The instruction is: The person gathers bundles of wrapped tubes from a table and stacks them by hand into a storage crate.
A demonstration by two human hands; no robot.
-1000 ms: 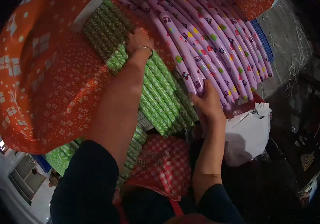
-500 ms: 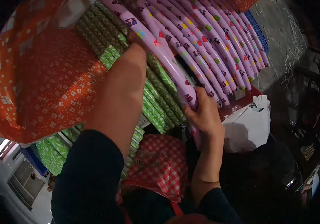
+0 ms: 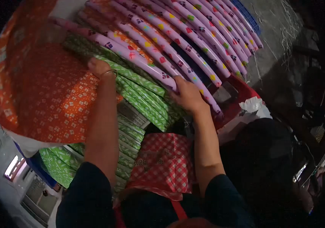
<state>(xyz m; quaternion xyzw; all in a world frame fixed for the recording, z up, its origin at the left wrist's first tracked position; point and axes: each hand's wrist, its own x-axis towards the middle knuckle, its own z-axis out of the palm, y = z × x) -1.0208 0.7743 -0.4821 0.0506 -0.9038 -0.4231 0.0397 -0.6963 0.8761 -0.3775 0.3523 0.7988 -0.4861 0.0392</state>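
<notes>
While the right hand [image 3: 188, 97] grips one pink roll [image 3: 132, 55] by its near end, the left hand [image 3: 101, 69] sits by the green rolls [image 3: 143, 97]

The gripped roll lies slantwise along the upper edge of the green rolls, its far end reaching towards the orange sheet [image 3: 67, 110]. The right fingers are closed around the near end, where holding it probably lets the hand steer its whole length. Its other side borders the row of pink rolls [image 3: 188, 48], which lie roughly parallel, perhaps so that each stays easy to pick out; darker gaps show between some of them.

The left fingers look bent near the edge of the green rolls, beside the orange sheet. I cannot tell whether they grasp or merely press; a light press would likely steady the layer. The sheet bulges and falls in folds, with more green rolls [image 3: 60, 163] partly beneath its lower edge.

As for containers, a red plastic one [image 3: 242, 89] shows under the near ends of the pink rolls, and a blue crate [image 3: 247, 15] shows beyond their farther side. Whatever either holds is hidden. A torn white bag [image 3: 251, 108] slumps by the red one, its contents also out of sight.
</notes>
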